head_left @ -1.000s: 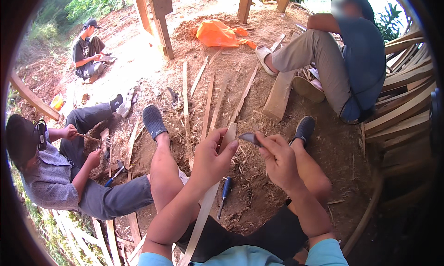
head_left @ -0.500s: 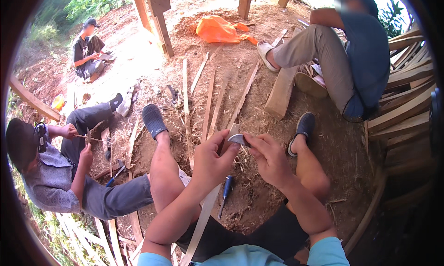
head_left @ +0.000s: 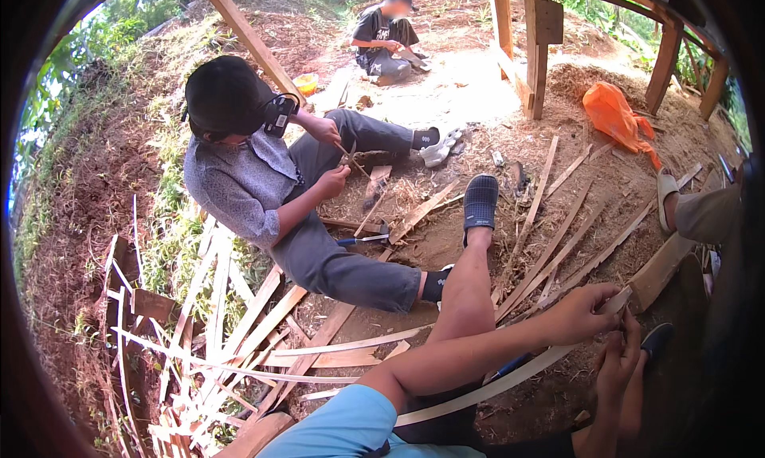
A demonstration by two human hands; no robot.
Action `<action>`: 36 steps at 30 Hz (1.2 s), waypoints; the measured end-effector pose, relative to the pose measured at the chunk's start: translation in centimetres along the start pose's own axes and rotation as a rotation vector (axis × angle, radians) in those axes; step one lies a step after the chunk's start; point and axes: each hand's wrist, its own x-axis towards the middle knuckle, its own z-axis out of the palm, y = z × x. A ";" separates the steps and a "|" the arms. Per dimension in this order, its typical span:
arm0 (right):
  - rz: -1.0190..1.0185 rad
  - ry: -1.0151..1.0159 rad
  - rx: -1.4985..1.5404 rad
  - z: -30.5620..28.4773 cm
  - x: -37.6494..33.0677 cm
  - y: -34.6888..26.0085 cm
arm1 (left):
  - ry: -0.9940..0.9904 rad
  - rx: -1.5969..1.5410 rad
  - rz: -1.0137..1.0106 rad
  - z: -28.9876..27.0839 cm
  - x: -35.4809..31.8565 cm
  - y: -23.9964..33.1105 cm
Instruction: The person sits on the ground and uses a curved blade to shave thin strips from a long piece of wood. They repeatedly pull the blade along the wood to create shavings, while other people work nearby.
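A long, thin, pale wooden strip (head_left: 510, 381) runs from beside my turquoise sleeve up to my hands at the lower right. My left hand (head_left: 586, 313) is closed on it near its far end, thumb and fingers pinching. Just below and right, my right hand (head_left: 615, 366) has its fingers curled together against that end; whatever they hold is hidden. A blue-handled tool (head_left: 510, 366) lies on the ground, partly covered by my left forearm and the strip.
Close on my left, a seated person (head_left: 239, 155) works a thin stick with both hands. A blue-handled hammer (head_left: 362, 239) lies by their leg. Wooden strips (head_left: 550, 251) cover the ground ahead. Farther off are another seated person (head_left: 386, 39), wooden posts (head_left: 535, 51) and an orange sheet (head_left: 617, 115).
My view has swung left, so my hands now sit at the lower right. A curved metal blade seen between my fingers earlier no longer shows clearly. My left hand keeps the strip.
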 end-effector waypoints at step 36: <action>-0.373 0.029 -0.335 2.1 3.8 -1.8 | -0.179 -0.406 -0.112 -2.1 -0.5 -0.1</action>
